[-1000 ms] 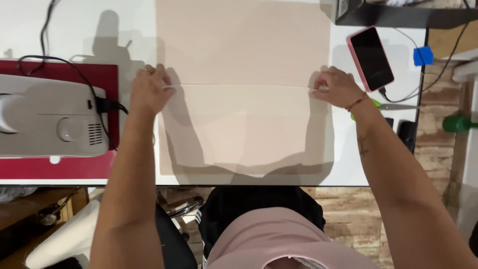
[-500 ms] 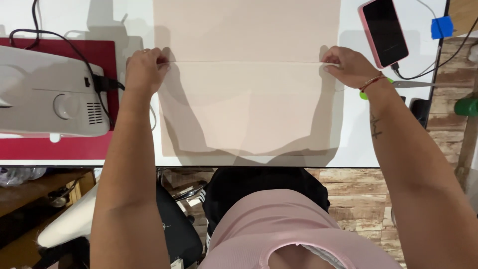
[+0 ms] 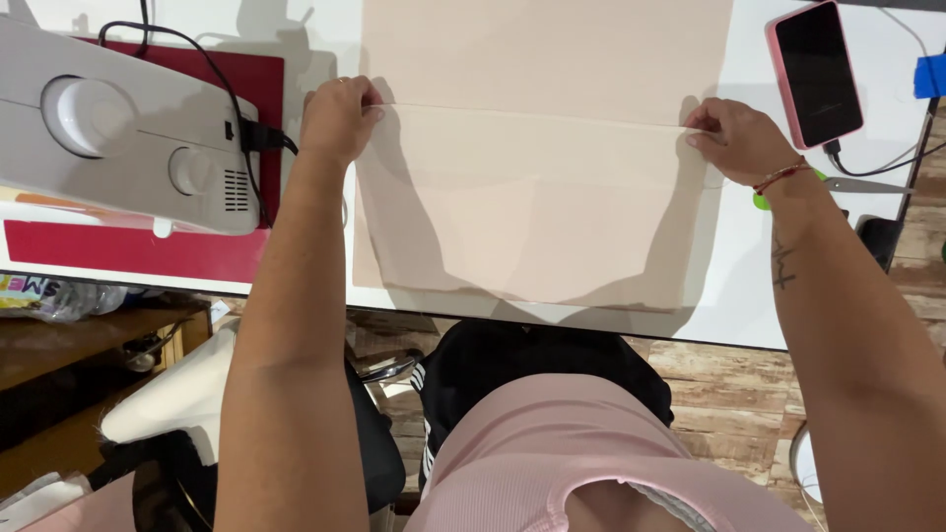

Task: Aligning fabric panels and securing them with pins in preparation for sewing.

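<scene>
Fabric (image 3: pixel 537 197), beige, matte, lying flat on the table (image 3: pixel 788 296), folded toward me. My left hand (image 3: pixel 338 118) pinches one end of the fold, my right hand (image 3: pixel 737 140) the other, fingers clenched on the cloth. Risk, as I judge it: uneven pull skews the crease; loose lower layer slips past the table's near edge below my fingers.
</scene>
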